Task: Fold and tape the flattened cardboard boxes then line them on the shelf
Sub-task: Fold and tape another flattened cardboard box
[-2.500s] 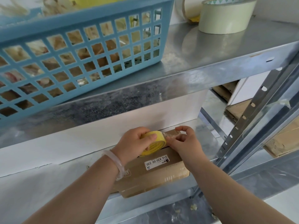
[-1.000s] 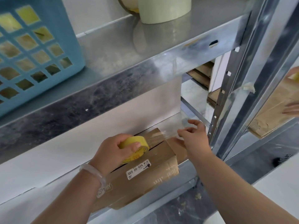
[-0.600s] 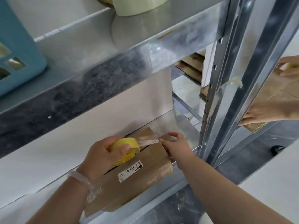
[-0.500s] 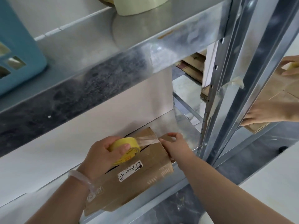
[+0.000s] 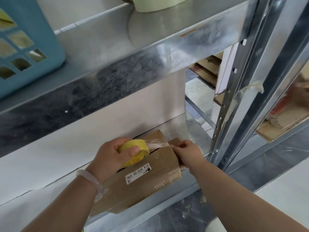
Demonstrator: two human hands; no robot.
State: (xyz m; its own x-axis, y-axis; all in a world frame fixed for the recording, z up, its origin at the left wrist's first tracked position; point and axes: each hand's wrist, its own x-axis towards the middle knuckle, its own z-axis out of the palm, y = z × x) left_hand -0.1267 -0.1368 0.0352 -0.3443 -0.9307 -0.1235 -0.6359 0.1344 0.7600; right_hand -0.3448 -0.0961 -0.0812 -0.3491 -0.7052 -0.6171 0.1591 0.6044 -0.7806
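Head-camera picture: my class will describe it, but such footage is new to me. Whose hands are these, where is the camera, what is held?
No machine here: a person wears one camera on the head, looking down at their own bare hands. The left hand grips a yellow tape roll on a cardboard box lying on a metal shelf. The right hand pinches the clear tape strip at the box's right end. Above stand a blue basket and a pale tape roll.
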